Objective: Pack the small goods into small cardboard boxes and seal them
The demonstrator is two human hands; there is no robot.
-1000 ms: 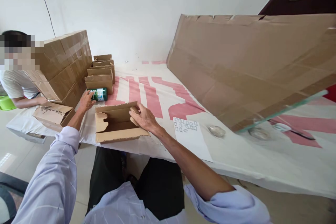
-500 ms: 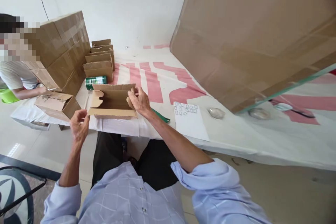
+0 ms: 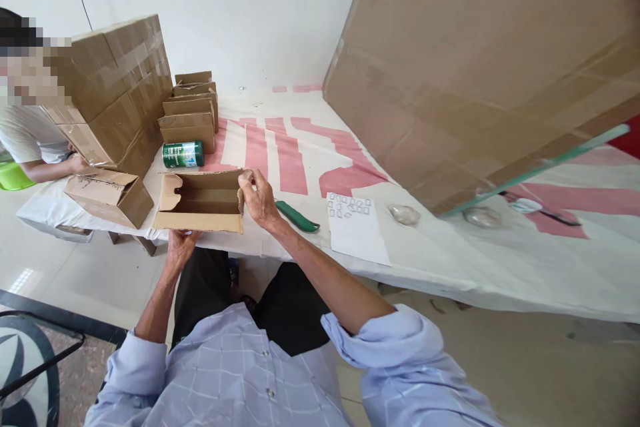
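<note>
An open cardboard box (image 3: 213, 221) is in front of me at the table's near edge, its top flaps raised and its inside showing. My right hand (image 3: 257, 199) grips the box's right end, with the fingers closed over the flap there. Under the near side of the box is my left hand (image 3: 181, 243), its fingers partly hidden beneath the cardboard as it supports the box from below. Just behind the box a green can with a printed label (image 3: 183, 154) lies on its side. To the right of my right hand rests a green curved tool handle (image 3: 297, 216).
Several open boxes (image 3: 187, 130) stand in a row behind the can. Taped cartons (image 3: 115, 90) are stacked at left, near a person (image 3: 35, 140) and a closed box (image 3: 107, 197). A paper sheet (image 3: 357, 230), clear tape rolls (image 3: 404, 215) and a large cardboard panel (image 3: 475, 80) are at right.
My left hand has left the green can and come under the box's near side. The box has shifted left, uncovering the green handle. My right hand stays on its right end.
</note>
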